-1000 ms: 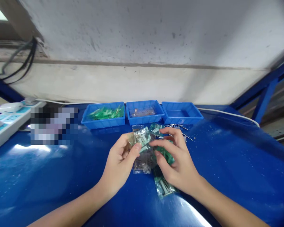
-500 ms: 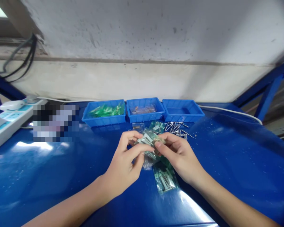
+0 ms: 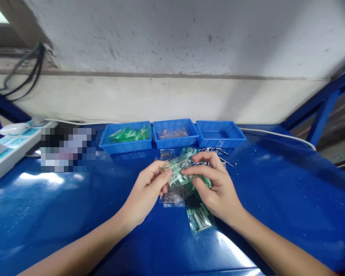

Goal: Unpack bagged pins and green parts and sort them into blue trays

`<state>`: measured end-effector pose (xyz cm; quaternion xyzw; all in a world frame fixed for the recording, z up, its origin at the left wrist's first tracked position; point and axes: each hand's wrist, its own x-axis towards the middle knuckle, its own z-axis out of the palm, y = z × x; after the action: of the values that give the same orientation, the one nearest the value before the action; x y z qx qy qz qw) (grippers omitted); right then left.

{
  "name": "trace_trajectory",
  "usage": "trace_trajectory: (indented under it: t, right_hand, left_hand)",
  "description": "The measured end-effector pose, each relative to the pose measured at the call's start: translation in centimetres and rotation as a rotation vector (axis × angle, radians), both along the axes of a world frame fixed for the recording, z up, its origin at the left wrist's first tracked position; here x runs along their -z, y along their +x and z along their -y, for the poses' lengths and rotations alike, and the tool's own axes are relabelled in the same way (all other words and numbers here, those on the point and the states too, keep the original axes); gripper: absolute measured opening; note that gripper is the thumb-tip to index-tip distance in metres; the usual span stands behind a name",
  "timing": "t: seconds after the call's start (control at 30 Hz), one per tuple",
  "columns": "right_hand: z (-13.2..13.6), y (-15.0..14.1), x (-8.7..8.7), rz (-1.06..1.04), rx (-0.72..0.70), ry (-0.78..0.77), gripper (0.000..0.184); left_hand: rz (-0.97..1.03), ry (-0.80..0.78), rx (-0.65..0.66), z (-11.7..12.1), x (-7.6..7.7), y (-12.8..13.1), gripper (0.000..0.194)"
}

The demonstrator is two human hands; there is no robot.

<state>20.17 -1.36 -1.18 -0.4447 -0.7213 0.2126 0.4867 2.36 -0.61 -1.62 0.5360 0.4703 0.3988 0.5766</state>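
My left hand (image 3: 151, 188) pinches a small clear plastic bag (image 3: 176, 168) by its left side, between thumb and fingers. Pale green-white pieces, possibly wall plugs, show inside that bag. At its right edge is my right hand (image 3: 215, 180), fingers spread, with a fingertip against or just over the plastic. Below the hands lies a green-tinted bag (image 3: 200, 219) of pale and metal pieces. Beneath the held bag, partly hidden, is a clear bag (image 3: 174, 199) with brownish pieces. Another small clear bag (image 3: 167, 154) lies just behind.
Along the wall stand three blue bins: one with green bags (image 3: 126, 146), one with clear bags (image 3: 176, 143), and a right-hand bin (image 3: 221, 142). Loose metal pins or screws (image 3: 225, 161) lie behind my right hand. A white power strip (image 3: 20, 143) sits at far left.
The fingers of my right hand have loosened from the bag and spread apart. My left hand keeps its pinch, and the bag now lies flatter and more in sight.
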Motion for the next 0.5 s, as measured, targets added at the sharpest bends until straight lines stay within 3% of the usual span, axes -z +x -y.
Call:
trace_trajectory:
  t: [0.17, 0.27, 0.37, 0.5]
  right_hand:
    - [-0.1, 0.1, -0.3, 0.014, 0.018, -0.143, 0.024]
    - [-0.1, 0.0, -1.0, -0.049, -0.091, -0.291, 0.016]
    - [0.0, -0.2, -1.5, -0.172, -0.194, -0.434, 0.022]
    - [-0.1, -0.3, -1.3, -0.236, -0.122, -0.459, 0.019]
  left_hand:
    - [-0.163, 0.306, -0.05, 0.1, 0.1, -0.2, 0.012]
    - [-0.294, 0.598, -0.047, 0.1, 0.2, -0.3, 0.012]
    - [-0.395, 0.831, -0.016, 0.3, 0.3, -0.3, 0.021]
    - [-0.449, 0.827, 0.03, 0.6, 0.1, -0.1, 0.024]
